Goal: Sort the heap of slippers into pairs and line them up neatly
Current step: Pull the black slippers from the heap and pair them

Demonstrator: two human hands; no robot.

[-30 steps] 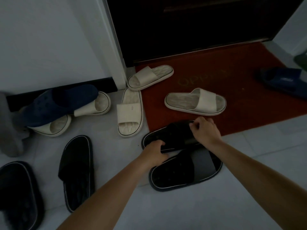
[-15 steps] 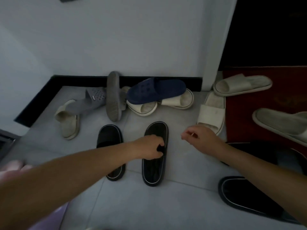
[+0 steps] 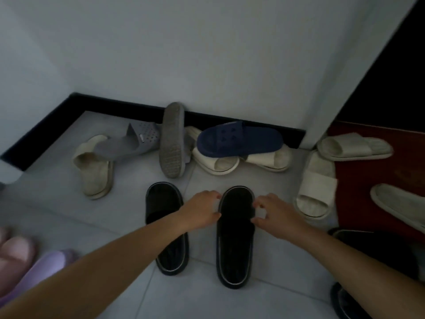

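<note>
Two black slippers lie side by side on the grey tile floor, toes toward the wall. My left hand (image 3: 202, 211) grips the left edge of the right black slipper (image 3: 234, 245) and my right hand (image 3: 272, 214) pinches its right edge. The left black slipper (image 3: 166, 226) lies next to it, partly under my left forearm. Behind them is a heap: a navy slipper (image 3: 239, 139) on top of two cream ones (image 3: 218, 163), a grey slipper on its side (image 3: 172, 139), a perforated grey one (image 3: 135, 140) and a beige one (image 3: 94, 171).
Three cream slippers (image 3: 316, 187) lie at the right by the red door mat (image 3: 377, 178). More black slippers (image 3: 377, 247) sit under my right forearm. Pink and lilac slippers (image 3: 34, 265) are at the lower left. The wall's black skirting (image 3: 128, 108) runs behind the heap.
The view swung left from the door mat to the corner. My hands left the black slippers by the mat, and both now hold the right slipper of the other black pair.
</note>
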